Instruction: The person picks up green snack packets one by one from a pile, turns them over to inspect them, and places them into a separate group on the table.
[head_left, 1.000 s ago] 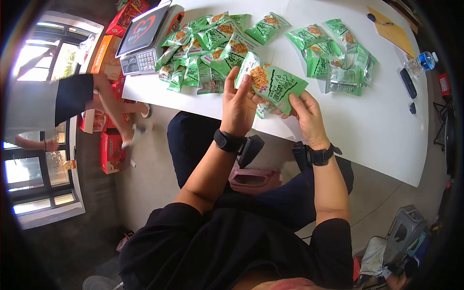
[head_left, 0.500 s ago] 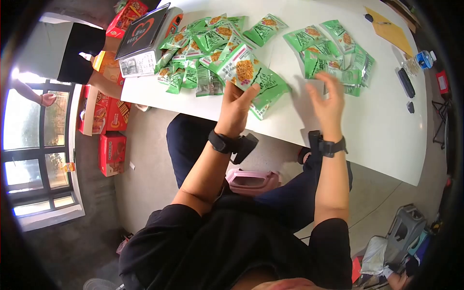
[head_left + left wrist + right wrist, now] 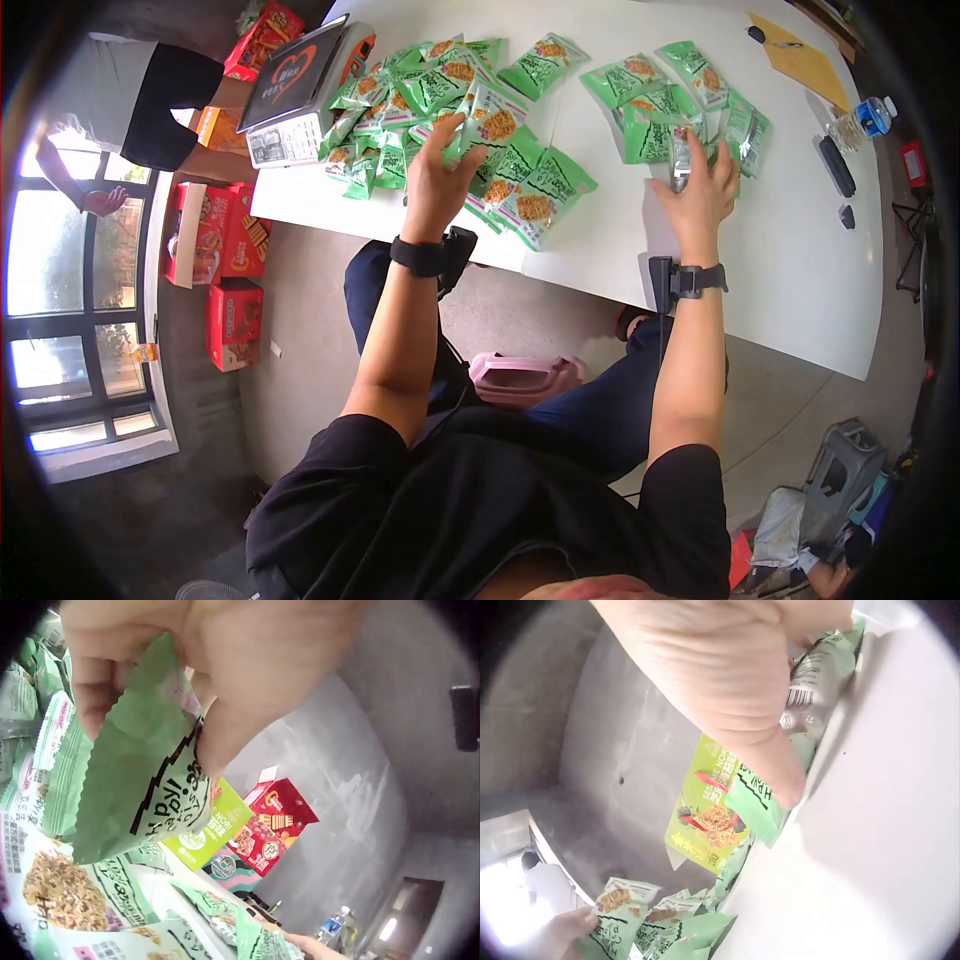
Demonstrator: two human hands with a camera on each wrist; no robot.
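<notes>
In the head view my left hand (image 3: 437, 190) is over the front of a heap of green snack packets (image 3: 430, 85). The left wrist view shows its thumb and fingers pinching one green packet (image 3: 139, 780) by the upper part, with the packet hanging from them. Right of it, a packet with a noodle-like picture (image 3: 540, 195) lies near the table's front edge. My right hand (image 3: 700, 195) is at the smaller right-hand group of packets (image 3: 650, 130). Its thumb and fingers hold a packet with a silver, barcoded back (image 3: 806, 697), partly hidden by the hand.
A scale (image 3: 290, 95) stands at the table's left end. On the right are a water bottle (image 3: 875, 118), a dark case (image 3: 837, 165) and a brown sheet (image 3: 800, 60). Red boxes (image 3: 235, 310) are stacked at the left, where another person stands. A pink stool (image 3: 525, 378) is below.
The packet held in both hands was laid at the heap's front right. My left hand moved left and took another packet; my right hand moved right and forward to the right-hand group.
</notes>
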